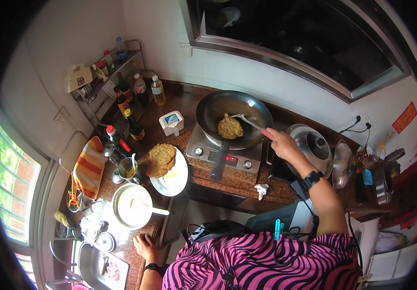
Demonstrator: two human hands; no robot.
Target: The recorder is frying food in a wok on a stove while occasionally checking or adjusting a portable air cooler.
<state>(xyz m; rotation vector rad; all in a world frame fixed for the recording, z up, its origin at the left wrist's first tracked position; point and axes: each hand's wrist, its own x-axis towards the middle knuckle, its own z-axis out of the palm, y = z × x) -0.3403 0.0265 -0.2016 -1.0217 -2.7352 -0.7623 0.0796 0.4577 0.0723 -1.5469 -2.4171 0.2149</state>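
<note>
My right hand (283, 145) is closed around the pink handle of a metal spatula (246, 119), whose blade is in a dark wok (208, 105). The blade meets the upper edge of a browned pancake (230, 127) lying in the wok. The wok stands on an electric cooktop (197, 143) with a lit red display, its handle pointing towards me. My left hand (145, 246) rests on the counter edge near the sink, with no object visible in it. Just beyond it is a bowl of pale batter (132, 204) with a light-handled utensil. Browned pancakes (162, 156) lie on a white plate (181, 177).
A metal cup (128, 169) with yellowish liquid, several sauce bottles (134, 125) and a white tub (172, 123) stand on the counter. A sink (96, 264) is at lower left. Metal lids (311, 145) and a crumpled tissue (261, 190) are to the right.
</note>
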